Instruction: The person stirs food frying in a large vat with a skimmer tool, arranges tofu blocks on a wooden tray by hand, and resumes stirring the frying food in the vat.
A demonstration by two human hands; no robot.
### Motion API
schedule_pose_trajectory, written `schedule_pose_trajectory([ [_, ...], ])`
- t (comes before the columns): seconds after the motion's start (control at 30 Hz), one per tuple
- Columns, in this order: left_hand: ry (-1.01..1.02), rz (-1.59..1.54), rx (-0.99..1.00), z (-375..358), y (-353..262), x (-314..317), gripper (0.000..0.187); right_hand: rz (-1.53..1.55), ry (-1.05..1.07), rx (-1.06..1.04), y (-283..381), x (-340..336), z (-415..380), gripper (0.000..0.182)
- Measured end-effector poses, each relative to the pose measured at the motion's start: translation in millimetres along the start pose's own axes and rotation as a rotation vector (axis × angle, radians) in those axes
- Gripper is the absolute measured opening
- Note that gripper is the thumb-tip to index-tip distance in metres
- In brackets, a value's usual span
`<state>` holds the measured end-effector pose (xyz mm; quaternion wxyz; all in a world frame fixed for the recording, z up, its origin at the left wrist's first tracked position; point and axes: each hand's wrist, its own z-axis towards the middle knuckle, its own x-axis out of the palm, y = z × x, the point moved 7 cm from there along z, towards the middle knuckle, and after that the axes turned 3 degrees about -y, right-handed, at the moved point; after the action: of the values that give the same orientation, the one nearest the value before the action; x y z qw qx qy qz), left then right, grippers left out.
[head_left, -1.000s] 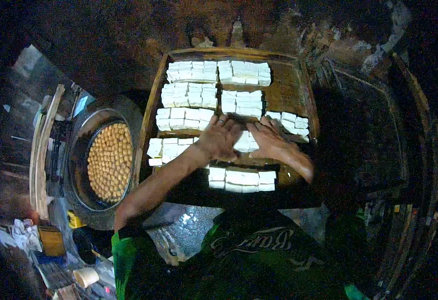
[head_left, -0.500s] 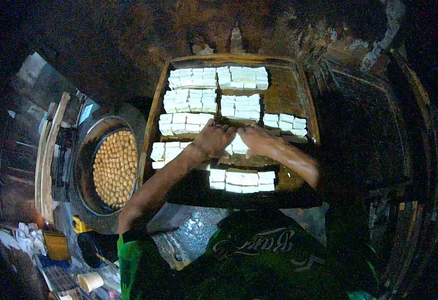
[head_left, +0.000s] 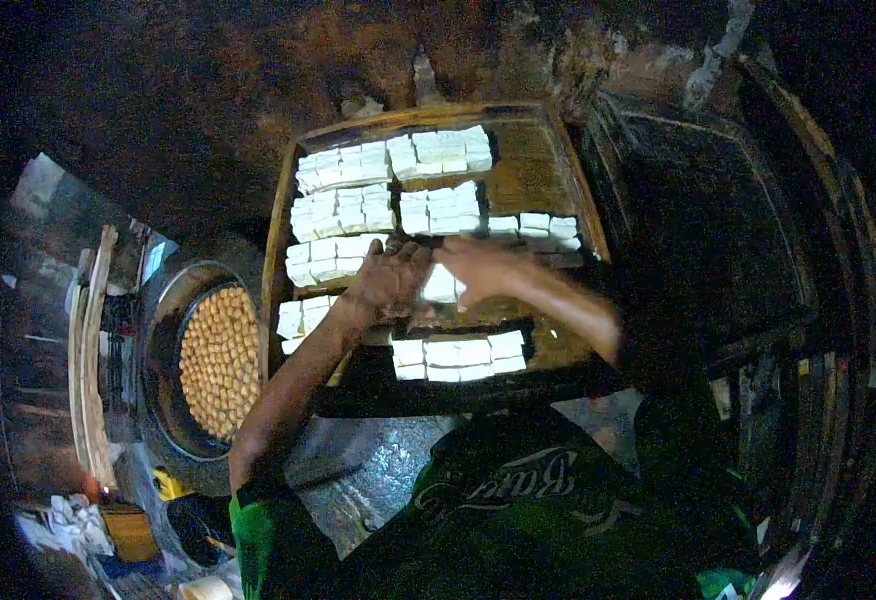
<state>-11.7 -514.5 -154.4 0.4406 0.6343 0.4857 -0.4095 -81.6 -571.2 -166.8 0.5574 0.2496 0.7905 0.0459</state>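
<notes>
A shallow wooden tray [head_left: 526, 180] in front of me carries groups of white tofu blocks [head_left: 445, 153], cut and set in rows. Over the middle of the tray, my left hand [head_left: 394, 282] curls its fingers at the left side of a small tofu group [head_left: 442, 286]. From the other side, my right hand [head_left: 480, 270] covers the same group, thumb toward me and fingers on the far side; it is slightly blurred. The hands partly hide these pieces. Another tofu group [head_left: 460, 357] lies nearer to me, by the tray's front edge.
To the left, a large round pan [head_left: 163, 400] holds many golden-brown pieces [head_left: 220, 360]. Long wooden sticks [head_left: 96, 350] lie beyond it. Lower left are a yellow object [head_left: 168, 484] and crumpled white material [head_left: 80, 524]. A dark wall rises behind the tray.
The whole view has shifted, so tray and pan appear further left. My hands stay on the middle tofu group, with the right hand drawn slightly over it and blurred by motion.
</notes>
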Motion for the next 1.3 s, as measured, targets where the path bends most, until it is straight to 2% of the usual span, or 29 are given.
schedule_pose_trajectory([
  [0.07, -0.06, -0.038, 0.031, 6, -2, 10, 0.075, -0.005, -0.061, -0.091, -7, -28, -6, 0.087],
  [0.1, -0.043, -0.014, 0.038, 8, -3, 14, 0.075, 0.037, -0.269, -0.117, -7, -58, -25, 0.082],
  [0.13, -0.03, 0.014, 0.045, 11, -4, 18, 0.076, 0.132, -0.359, -0.075, 5, -97, -55, 0.077],
  [0.17, -0.068, 0.022, 0.045, 22, -1, 38, 0.076, 0.02, -0.504, -0.1, -5, -113, -63, 0.072],
  [0.2, -0.07, 0.023, 0.047, 26, 2, 46, 0.076, 0.158, -0.677, -0.201, -14, -127, -79, 0.062],
  [0.27, -0.339, 0.04, 0.195, 26, -6, 35, 0.054, 0.086, -0.849, -0.241, -11, -150, -116, 0.051],
  [0.3, -0.468, 0.064, 0.198, 18, -11, 16, 0.051, 0.088, -0.854, -0.235, -13, -150, -128, 0.051],
  [0.33, -0.467, 0.067, 0.204, 20, -14, 11, 0.051, 0.115, -0.825, -0.192, -17, -146, -137, 0.049],
  [0.4, -0.109, -0.122, -0.027, 33, 0, 25, 0.069, 0.144, -0.801, -0.148, -28, -130, -152, 0.047],
  [0.43, -0.261, -0.133, 0.072, 28, -7, 7, 0.058, 0.158, -0.811, -0.124, -40, -114, -154, 0.043],
  [0.47, -0.26, -0.129, 0.072, 27, -10, 0, 0.058, 0.172, -0.82, -0.101, -50, -99, -152, 0.039],
  [0.53, -0.331, -0.232, 0.042, 29, -19, -17, 0.045, -0.003, -0.822, -0.049, -63, -66, -139, 0.029],
  [0.57, -0.453, -0.193, 0.104, 30, -29, -27, 0.036, -0.071, -0.822, -0.041, -61, -49, -134, 0.025],
  [0.67, -0.546, -0.16, 0.158, 46, -51, -49, 0.034, -0.204, -0.799, -0.041, -55, -12, -114, 0.032],
  [0.73, -0.522, -0.157, 0.201, 65, -57, -48, 0.035, -0.238, -0.84, -0.053, -56, 0, -105, 0.031],
  [0.8, -0.343, -0.012, 0.26, 84, -65, -34, 0.04, -0.277, -0.876, -0.065, -60, 7, -98, 0.031],
  [0.87, -0.362, -0.041, 0.235, 90, -65, -32, 0.046, -0.452, -0.859, -0.056, -63, 17, -89, 0.029],
  [0.97, -0.251, -0.053, 0.219, 96, -64, -27, 0.048, -0.426, -0.782, -0.034, -65, 15, -82, 0.024],
  [1.07, -0.311, -0.054, 0.216, 100, -55, -27, 0.049, -0.412, -0.733, -0.097, -59, 8, -83, 0.025],
  [1.13, -0.214, 0.045, 0.208, 100, -53, -22, 0.049, -0.409, -0.73, -0.16, -53, 2, -87, 0.027],
  [1.2, -0.265, -0.064, 0.2, 93, -53, -30, 0.046, -0.378, -0.586, -0.246, -49, 4, -86, 0.027],
  [1.23, -0.315, -0.166, 0.204, 88, -52, -35, 0.044, -0.404, -0.788, -0.327, -43, -1, -90, 0.024],
  [1.27, -0.317, -0.171, 0.196, 88, -51, -32, 0.044, -0.407, -0.782, -0.336, -46, -1, -90, 0.024],
  [1.3, -0.367, -0.15, 0.213, 89, -51, -27, 0.036, -0.176, -0.375, -0.007, -37, -29, -86, 0.025],
])
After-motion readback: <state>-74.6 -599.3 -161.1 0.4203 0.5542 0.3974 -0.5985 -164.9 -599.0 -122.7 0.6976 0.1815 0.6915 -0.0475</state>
